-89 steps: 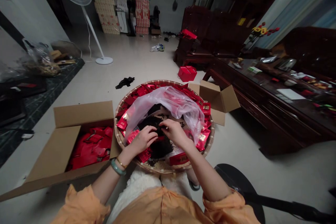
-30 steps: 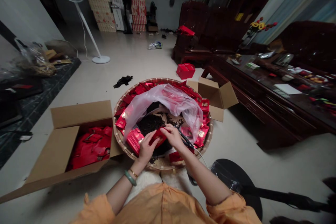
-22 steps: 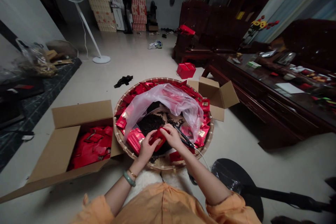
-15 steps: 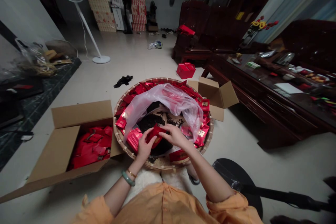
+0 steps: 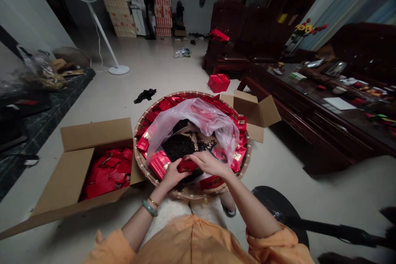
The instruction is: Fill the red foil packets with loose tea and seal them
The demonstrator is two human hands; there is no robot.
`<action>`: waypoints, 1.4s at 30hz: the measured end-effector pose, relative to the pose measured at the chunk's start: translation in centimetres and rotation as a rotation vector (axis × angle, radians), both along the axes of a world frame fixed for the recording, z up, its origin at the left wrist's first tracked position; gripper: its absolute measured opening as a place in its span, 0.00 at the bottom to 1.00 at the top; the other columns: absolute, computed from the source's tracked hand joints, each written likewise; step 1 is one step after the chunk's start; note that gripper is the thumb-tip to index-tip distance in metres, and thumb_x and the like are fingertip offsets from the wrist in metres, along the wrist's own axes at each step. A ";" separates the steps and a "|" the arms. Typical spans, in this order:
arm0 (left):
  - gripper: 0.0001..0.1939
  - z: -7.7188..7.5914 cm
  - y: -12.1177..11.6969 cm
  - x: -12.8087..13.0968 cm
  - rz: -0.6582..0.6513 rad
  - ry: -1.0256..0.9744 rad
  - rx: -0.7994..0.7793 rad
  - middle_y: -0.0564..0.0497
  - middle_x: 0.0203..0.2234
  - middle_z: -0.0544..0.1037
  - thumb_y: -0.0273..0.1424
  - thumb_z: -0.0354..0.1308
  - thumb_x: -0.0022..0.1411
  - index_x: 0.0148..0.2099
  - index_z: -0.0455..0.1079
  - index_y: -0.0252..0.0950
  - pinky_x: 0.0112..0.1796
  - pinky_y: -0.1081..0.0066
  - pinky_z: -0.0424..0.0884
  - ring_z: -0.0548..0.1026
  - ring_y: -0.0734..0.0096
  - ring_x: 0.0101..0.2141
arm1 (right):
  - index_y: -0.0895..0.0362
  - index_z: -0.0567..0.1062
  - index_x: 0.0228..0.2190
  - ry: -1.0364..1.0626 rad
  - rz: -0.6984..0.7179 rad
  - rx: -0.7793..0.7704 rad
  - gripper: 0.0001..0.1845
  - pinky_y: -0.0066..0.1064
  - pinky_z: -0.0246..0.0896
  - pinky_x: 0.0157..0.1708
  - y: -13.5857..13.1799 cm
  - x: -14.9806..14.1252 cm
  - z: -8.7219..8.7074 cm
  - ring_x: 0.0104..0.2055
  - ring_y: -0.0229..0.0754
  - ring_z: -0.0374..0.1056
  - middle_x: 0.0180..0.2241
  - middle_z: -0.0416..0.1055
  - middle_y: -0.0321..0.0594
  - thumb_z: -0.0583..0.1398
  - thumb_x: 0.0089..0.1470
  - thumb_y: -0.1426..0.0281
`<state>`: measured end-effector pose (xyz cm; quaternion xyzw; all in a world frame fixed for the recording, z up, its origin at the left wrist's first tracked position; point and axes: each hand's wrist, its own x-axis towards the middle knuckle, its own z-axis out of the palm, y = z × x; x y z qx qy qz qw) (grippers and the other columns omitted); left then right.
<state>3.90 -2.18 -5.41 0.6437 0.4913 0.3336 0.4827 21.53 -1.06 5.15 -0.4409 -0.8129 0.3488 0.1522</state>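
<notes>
As left hand [image 5: 170, 176] and right hand [image 5: 210, 163] pinch it, the red foil packet [image 5: 187, 165] gleams.

left hand [image 5: 170, 176] and right hand [image 5: 210, 163] reach inward and nearly meet, both curled.

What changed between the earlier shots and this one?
Both hands moved off the dark loose leaves onto a red packet, now held between the left hand and right hand. The scissors seen earlier in the right hand no longer show. The woven tray and plastic bag stayed in place.
</notes>
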 end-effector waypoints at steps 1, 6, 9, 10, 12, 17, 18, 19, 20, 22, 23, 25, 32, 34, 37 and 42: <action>0.22 -0.1 0.0 -0.1 -0.009 0.026 0.030 0.53 0.32 0.77 0.32 0.66 0.43 0.43 0.70 0.34 0.36 0.70 0.69 0.73 0.69 0.33 | 0.57 0.76 0.37 -0.022 0.034 -0.019 0.19 0.25 0.57 0.34 0.1 0.2 0.4 0.32 0.37 0.68 0.32 0.75 0.40 0.46 0.61 0.69; 0.17 -1.1 0.0 -0.7 -0.054 0.163 0.159 0.55 0.27 0.75 0.36 0.65 0.46 0.39 0.71 0.36 0.32 0.74 0.67 0.71 0.71 0.29 | 0.51 0.77 0.40 -0.258 0.203 -0.019 0.16 0.24 0.58 0.35 0.7 0.1 1.3 0.35 0.39 0.70 0.34 0.77 0.36 0.56 0.50 0.76; 0.18 -1.3 -0.1 -0.8 -0.080 0.201 0.186 0.54 0.27 0.76 0.35 0.64 0.47 0.41 0.70 0.36 0.33 0.74 0.66 0.72 0.71 0.30 | 0.51 0.77 0.39 -0.528 0.148 0.097 0.14 0.27 0.59 0.35 0.5 -1.1 1.1 0.36 0.44 0.71 0.33 0.77 0.40 0.60 0.48 0.73; 0.19 -1.4 -0.1 -0.9 -0.082 0.212 0.188 0.54 0.28 0.76 0.35 0.64 0.47 0.42 0.70 0.36 0.33 0.73 0.66 0.72 0.70 0.30 | 0.51 0.77 0.39 -0.584 0.139 0.143 0.14 0.27 0.59 0.35 0.3 -1.5 1.0 0.37 0.44 0.71 0.34 0.76 0.41 0.59 0.48 0.72; 0.21 -1.5 -0.1 -0.9 -0.086 0.218 0.185 0.52 0.30 0.76 0.36 0.65 0.46 0.43 0.69 0.36 0.33 0.72 0.67 0.73 0.68 0.31 | 0.52 0.76 0.39 -0.630 0.152 0.208 0.14 0.27 0.60 0.35 0.0 -2.2 0.8 0.37 0.44 0.71 0.36 0.75 0.42 0.58 0.50 0.72; 0.32 -1.8 -0.2 -1.1 -0.147 0.191 0.154 0.49 0.38 0.76 0.34 0.66 0.44 0.52 0.62 0.38 0.36 0.70 0.68 0.74 0.64 0.36 | 0.55 0.77 0.37 -0.686 0.193 0.252 0.11 0.28 0.61 0.33 -0.3 -2.9 0.1 0.36 0.44 0.72 0.35 0.75 0.43 0.56 0.52 0.71; 0.34 -1.8 -0.2 -1.1 -0.146 0.195 0.152 0.49 0.39 0.76 0.34 0.66 0.44 0.54 0.60 0.38 0.36 0.69 0.68 0.74 0.64 0.37 | 0.56 0.77 0.36 -0.687 0.203 0.259 0.11 0.28 0.61 0.33 -0.3 -3.0 0.0 0.36 0.44 0.71 0.35 0.75 0.44 0.56 0.52 0.71; 0.35 -1.8 -0.3 -1.0 -0.143 0.200 0.151 0.48 0.39 0.76 0.33 0.66 0.44 0.54 0.59 0.38 0.36 0.69 0.68 0.74 0.63 0.37 | 0.56 0.77 0.36 -0.684 0.217 0.266 0.11 0.28 0.61 0.33 -0.3 -3.0 0.0 0.36 0.44 0.71 0.36 0.75 0.44 0.56 0.52 0.72; 0.36 -1.9 -0.3 -1.0 -0.139 0.203 0.151 0.48 0.38 0.76 0.33 0.66 0.44 0.55 0.59 0.37 0.36 0.69 0.69 0.75 0.63 0.36 | 0.57 0.77 0.36 -0.680 0.233 0.274 0.12 0.28 0.61 0.33 -0.4 -3.0 0.0 0.36 0.44 0.71 0.36 0.74 0.44 0.56 0.52 0.73; 0.35 -1.9 -0.4 -1.0 -0.131 0.206 0.149 0.48 0.37 0.76 0.33 0.66 0.45 0.55 0.59 0.37 0.35 0.69 0.69 0.75 0.63 0.35 | 0.57 0.77 0.37 -0.676 0.255 0.292 0.12 0.28 0.60 0.32 -0.4 -3.0 0.3 0.37 0.44 0.71 0.37 0.74 0.45 0.56 0.52 0.73; 0.34 -1.9 -0.4 -0.9 -0.126 0.207 0.150 0.48 0.37 0.76 0.33 0.65 0.45 0.55 0.59 0.37 0.34 0.70 0.69 0.75 0.64 0.35 | 0.58 0.77 0.37 -0.672 0.261 0.301 0.12 0.28 0.60 0.32 -0.4 -3.0 0.4 0.38 0.44 0.70 0.37 0.74 0.45 0.56 0.52 0.73; 0.32 -1.8 -0.4 -0.9 -0.117 0.206 0.156 0.49 0.36 0.77 0.33 0.64 0.47 0.54 0.60 0.37 0.33 0.70 0.69 0.75 0.65 0.34 | 0.57 0.78 0.35 -0.648 0.277 0.317 0.11 0.27 0.59 0.32 -0.3 -2.7 0.8 0.38 0.44 0.69 0.36 0.74 0.45 0.57 0.51 0.71; 0.28 -1.2 -0.5 -1.2 -0.093 0.160 0.161 0.52 0.35 0.77 0.35 0.64 0.48 0.51 0.63 0.37 0.35 0.71 0.70 0.74 0.69 0.33 | 0.53 0.79 0.30 -0.329 0.269 0.340 0.06 0.26 0.58 0.36 0.8 -0.5 2.0 0.40 0.40 0.65 0.34 0.74 0.39 0.61 0.49 0.68; 0.27 -1.1 -0.6 -1.2 -0.080 0.119 0.147 0.52 0.36 0.77 0.35 0.64 0.48 0.51 0.63 0.38 0.37 0.69 0.71 0.75 0.69 0.35 | 0.53 0.79 0.30 -0.218 0.248 0.313 0.06 0.26 0.57 0.38 0.9 0.2 2.8 0.40 0.38 0.65 0.35 0.73 0.38 0.61 0.50 0.67; 0.27 -1.1 -0.6 -1.3 -0.073 0.048 0.155 0.50 0.38 0.77 0.35 0.64 0.49 0.52 0.62 0.38 0.42 0.66 0.70 0.75 0.67 0.39 | 0.54 0.79 0.30 -0.042 0.224 0.256 0.07 0.27 0.58 0.41 0.9 1.3 4.1 0.40 0.38 0.66 0.35 0.73 0.38 0.60 0.51 0.66; 0.28 -1.0 -0.8 -1.7 -0.074 -0.021 0.264 0.47 0.40 0.78 0.33 0.63 0.52 0.54 0.59 0.37 0.46 0.63 0.69 0.76 0.66 0.42 | 0.57 0.78 0.29 0.136 0.040 0.232 0.10 0.29 0.60 0.42 1.3 3.0 4.1 0.39 0.40 0.68 0.34 0.73 0.41 0.59 0.52 0.65</action>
